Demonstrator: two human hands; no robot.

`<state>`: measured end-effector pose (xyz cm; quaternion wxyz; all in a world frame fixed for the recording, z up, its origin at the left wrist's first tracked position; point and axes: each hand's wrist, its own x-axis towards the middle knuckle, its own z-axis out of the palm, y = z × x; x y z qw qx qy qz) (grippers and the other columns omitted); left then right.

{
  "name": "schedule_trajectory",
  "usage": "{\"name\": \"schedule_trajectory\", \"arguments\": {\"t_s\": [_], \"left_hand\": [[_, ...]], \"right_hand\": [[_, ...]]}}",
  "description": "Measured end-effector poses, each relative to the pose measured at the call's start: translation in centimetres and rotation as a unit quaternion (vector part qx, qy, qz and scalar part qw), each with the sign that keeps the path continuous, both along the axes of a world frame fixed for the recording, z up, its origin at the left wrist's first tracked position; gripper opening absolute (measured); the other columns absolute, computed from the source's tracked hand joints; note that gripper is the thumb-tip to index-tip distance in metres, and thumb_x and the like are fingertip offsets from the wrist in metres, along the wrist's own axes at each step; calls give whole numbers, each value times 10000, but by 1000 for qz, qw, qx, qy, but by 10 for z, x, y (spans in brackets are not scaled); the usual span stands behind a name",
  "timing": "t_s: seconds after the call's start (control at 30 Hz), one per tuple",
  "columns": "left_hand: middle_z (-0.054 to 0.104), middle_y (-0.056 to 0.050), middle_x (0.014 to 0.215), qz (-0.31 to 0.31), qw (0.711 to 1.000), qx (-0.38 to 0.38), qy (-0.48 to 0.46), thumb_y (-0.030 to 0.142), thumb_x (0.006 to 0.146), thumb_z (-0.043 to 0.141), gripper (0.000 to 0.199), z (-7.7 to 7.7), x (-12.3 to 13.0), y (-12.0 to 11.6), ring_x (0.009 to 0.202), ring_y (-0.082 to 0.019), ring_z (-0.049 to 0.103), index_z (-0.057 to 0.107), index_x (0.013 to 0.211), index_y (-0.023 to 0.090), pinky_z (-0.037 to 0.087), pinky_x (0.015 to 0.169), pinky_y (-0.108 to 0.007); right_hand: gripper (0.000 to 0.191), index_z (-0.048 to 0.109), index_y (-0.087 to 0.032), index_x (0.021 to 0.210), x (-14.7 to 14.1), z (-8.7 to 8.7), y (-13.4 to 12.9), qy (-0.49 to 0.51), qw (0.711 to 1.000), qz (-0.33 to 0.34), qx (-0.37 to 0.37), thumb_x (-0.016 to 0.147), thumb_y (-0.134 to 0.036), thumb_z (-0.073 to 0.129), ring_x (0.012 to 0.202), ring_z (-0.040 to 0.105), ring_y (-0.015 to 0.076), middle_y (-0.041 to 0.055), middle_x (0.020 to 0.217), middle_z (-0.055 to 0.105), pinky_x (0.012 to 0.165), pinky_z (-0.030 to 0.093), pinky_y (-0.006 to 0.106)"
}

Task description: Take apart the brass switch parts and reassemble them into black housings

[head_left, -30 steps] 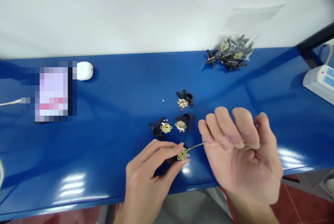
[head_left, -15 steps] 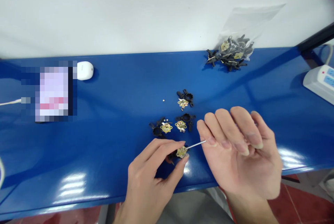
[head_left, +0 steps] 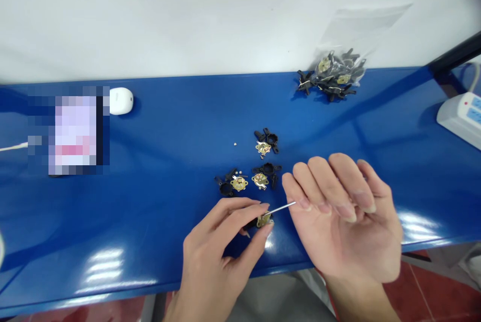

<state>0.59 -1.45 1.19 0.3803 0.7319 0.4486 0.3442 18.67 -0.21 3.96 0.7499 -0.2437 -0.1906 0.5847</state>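
Note:
Between the thumb and fingertips of my left hand (head_left: 225, 247) is a small round brass-coloured plate (head_left: 264, 219) with a dark part beside it, partly covered by the fingers. A thin metal rod (head_left: 280, 208), like a screwdriver shaft, slants from the plate to the little-finger side of my right hand (head_left: 341, 217). That hand is palm up with its fingers curled in; any handle is hidden. Just beyond lie three small groups of parts: a brass plate (head_left: 239, 183) by a black ring piece (head_left: 226, 189), another brass plate (head_left: 260, 180), and a farther plate (head_left: 263, 147) with black pieces.
A clear plastic bag (head_left: 349, 64) of black and brass parts rests against the wall at the back right of the blue table (head_left: 169, 136). A white power strip (head_left: 460, 116) is at the right. A white case (head_left: 121, 101) sits beside a blurred-out phone (head_left: 75, 131).
The brass plate in my left hand has shifted slightly right and tilted. My right hand has moved a little left, its fingers still curled, and the rod still reaches the plate.

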Motion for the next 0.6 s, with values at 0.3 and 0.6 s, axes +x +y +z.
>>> {"name": "schedule_trajectory", "arguments": {"t_s": [0.3,0.6], "left_hand": [[816,8,1167,1,1000,1,-12,140,1054,768,234,1,-1,1,1000,-106,819,860,1207,292,630,936,-188],[810,10,1188,1,1000,-6,-15,127,1070,741,266,0,0,-1,1000,-96,814,851,1252,287,624,937,-168]], "right_hand": [[565,233,-250,654,-1,0,1,32,999,1,3,1071,-260,614,533,233,113,-78,534,220,551,376,263],[562,456,-250,639,22,25,-24,-212,977,18,-33,1141,-464,594,476,318,133,-38,526,346,404,373,263]]}}
